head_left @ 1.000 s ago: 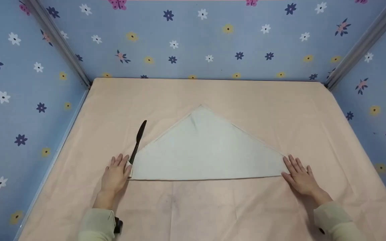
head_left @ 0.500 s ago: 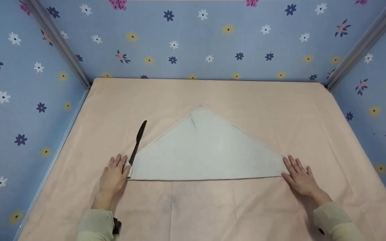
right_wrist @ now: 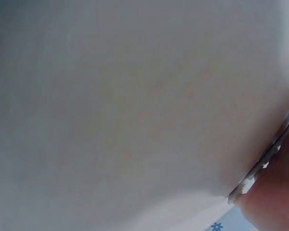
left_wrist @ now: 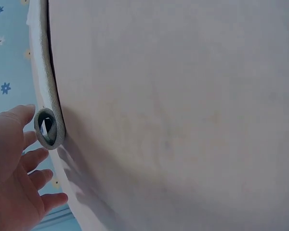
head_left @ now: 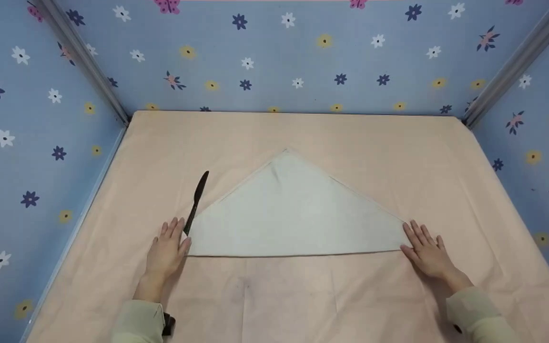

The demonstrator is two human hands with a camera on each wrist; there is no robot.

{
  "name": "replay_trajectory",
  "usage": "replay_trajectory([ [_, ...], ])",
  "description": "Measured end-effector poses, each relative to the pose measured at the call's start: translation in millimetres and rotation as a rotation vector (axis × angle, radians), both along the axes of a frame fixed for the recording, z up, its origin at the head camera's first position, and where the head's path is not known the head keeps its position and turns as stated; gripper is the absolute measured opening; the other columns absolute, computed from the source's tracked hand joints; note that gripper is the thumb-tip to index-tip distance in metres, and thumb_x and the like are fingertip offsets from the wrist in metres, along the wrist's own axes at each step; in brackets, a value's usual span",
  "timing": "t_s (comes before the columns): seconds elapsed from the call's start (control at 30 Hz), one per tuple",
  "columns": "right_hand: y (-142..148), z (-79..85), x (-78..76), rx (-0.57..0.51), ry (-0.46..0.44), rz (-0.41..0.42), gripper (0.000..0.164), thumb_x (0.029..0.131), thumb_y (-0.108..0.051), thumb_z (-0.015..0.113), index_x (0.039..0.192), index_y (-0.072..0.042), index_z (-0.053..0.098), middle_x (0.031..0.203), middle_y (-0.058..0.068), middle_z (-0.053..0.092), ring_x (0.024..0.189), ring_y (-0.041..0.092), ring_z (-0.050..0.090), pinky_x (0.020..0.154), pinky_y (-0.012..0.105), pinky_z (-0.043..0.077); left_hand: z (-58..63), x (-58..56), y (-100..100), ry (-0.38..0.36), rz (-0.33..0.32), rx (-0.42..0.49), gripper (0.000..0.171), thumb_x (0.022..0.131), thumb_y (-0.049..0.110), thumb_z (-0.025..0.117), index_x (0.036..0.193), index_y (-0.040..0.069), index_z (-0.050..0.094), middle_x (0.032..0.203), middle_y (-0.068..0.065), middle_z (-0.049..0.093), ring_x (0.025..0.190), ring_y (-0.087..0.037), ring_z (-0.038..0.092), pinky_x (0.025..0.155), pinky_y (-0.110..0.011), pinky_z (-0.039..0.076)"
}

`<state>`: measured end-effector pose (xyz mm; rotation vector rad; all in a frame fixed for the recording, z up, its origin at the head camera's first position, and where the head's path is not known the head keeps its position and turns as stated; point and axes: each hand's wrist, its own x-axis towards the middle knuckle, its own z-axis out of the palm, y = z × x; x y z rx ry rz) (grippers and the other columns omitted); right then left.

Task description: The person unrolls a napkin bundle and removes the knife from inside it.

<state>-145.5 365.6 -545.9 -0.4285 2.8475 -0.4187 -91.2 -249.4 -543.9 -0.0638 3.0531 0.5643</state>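
Note:
A pale blue-white cloth napkin [head_left: 293, 209], folded into a triangle, lies flat with its peak toward the far side. Its left corner is rolled up, and the left wrist view looks into the open end of that roll [left_wrist: 49, 129]. A dark table knife [head_left: 200, 188] sticks out from the roll at the far side, its lower part hidden. My left hand [head_left: 166, 250] rests along the roll, fingers extended and thumb on the napkin side. My right hand [head_left: 428, 252] lies with spread fingers on the napkin's right corner.
A peach cloth [head_left: 374, 147] with faint creases covers the table. Blue flowered panels [head_left: 274, 52] stand at the back and both sides, with grey posts [head_left: 86, 62] at the back corners. A dark wrist device [head_left: 168, 325] shows at the left sleeve.
My left hand shifts slightly back to the left, then moves to the right over the rolled corner, covering more of it. My right hand and the knife stay in place.

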Motion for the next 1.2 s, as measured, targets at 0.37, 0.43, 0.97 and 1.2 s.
replay_trajectory([
  [0.37,-0.3,0.5,0.3,0.002,0.008,0.0,0.062,0.094,-0.038,0.035,0.141,-0.003,0.016,0.145,0.021,0.007,0.13,0.041,0.004,0.095,0.064,-0.003,-6.4,-3.8,2.1,-0.037,-0.008,-0.024,0.058,0.092,0.029,0.044,0.139,0.0,0.023,0.141,-0.022,0.022,0.127,-0.043,0.016,0.093,-0.063,0.02],
  [0.43,-0.2,0.3,0.2,0.002,0.009,-0.001,0.062,0.094,-0.039,0.035,0.141,-0.003,0.016,0.145,0.021,0.007,0.13,0.041,0.004,0.095,0.064,-0.003,-7.4,-4.4,1.9,-0.043,-0.006,-0.033,0.058,0.092,0.028,0.044,0.139,0.001,0.023,0.141,-0.022,0.022,0.127,-0.043,0.016,0.093,-0.063,0.02],
  [0.97,1.3,-2.5,-0.6,0.01,0.011,0.003,0.062,0.094,-0.04,0.034,0.141,-0.004,0.016,0.145,0.02,0.007,0.131,0.04,0.004,0.095,0.064,-0.003,-6.8,-6.3,3.5,-0.005,0.032,-0.044,0.051,0.092,0.019,0.041,0.136,-0.004,0.028,0.138,-0.022,0.029,0.126,-0.043,0.021,0.093,-0.061,0.023],
  [1.2,1.2,-2.2,-0.7,0.014,0.001,0.0,0.063,0.094,-0.041,0.033,0.141,-0.003,0.015,0.146,0.02,0.006,0.13,0.04,0.003,0.095,0.063,-0.004,-3.4,-5.1,1.0,-0.002,0.05,-0.028,0.05,0.091,0.017,0.04,0.135,-0.005,0.029,0.138,-0.022,0.029,0.126,-0.042,0.02,0.095,-0.06,0.021],
])
